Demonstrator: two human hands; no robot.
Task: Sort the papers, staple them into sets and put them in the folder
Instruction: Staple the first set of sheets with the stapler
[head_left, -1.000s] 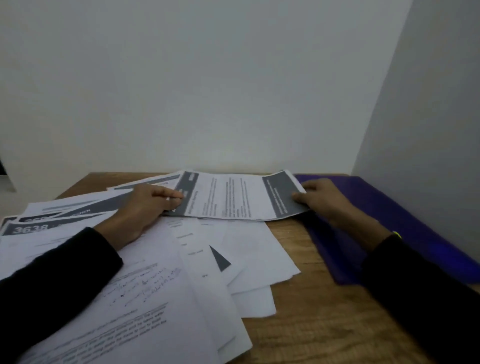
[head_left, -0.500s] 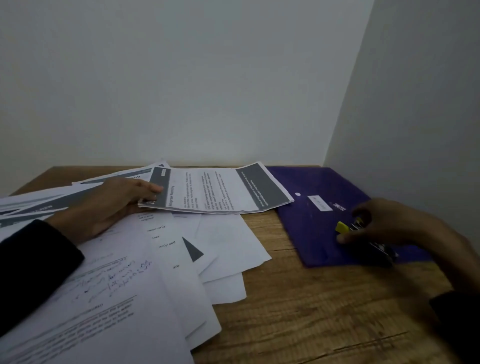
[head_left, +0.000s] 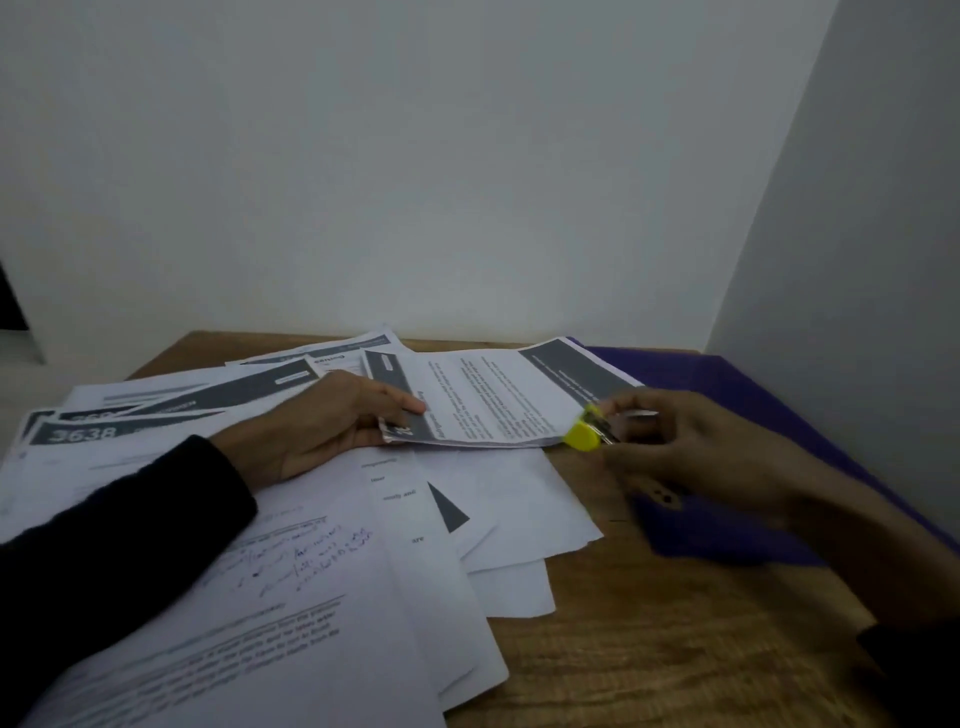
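Since half a second ago the right hand (head_left: 696, 447) has carried the small stapler with the yellow plastic end (head_left: 589, 432) off the folder and up to the near right corner of the printed set, where its yellow end now touches the paper edge. That hand's fingers and thumb are curled round the stapler's metal body, pinching it; motion blur hides the finer detail of the grip. On the other side the left hand (head_left: 322, 421), in a black sleeve (head_left: 104, 540), holds the stack of white printed sheets with dark grey bands (head_left: 493, 400) by its near left corner, thumb on top and fingers curled beneath, so the set lies between the two hands with its near edge lifted slightly. Under and around the left forearm a loose spread of white printed and handwritten papers (head_left: 291, 587) covers the left half of the wooden tabletop (head_left: 649, 639). One of them, far left, shows the large number 3638 on a grey header. Beneath and behind the right hand lies the flat purple plastic folder (head_left: 727, 379), against the white wall on the right, its near edge overlapped by the hand.
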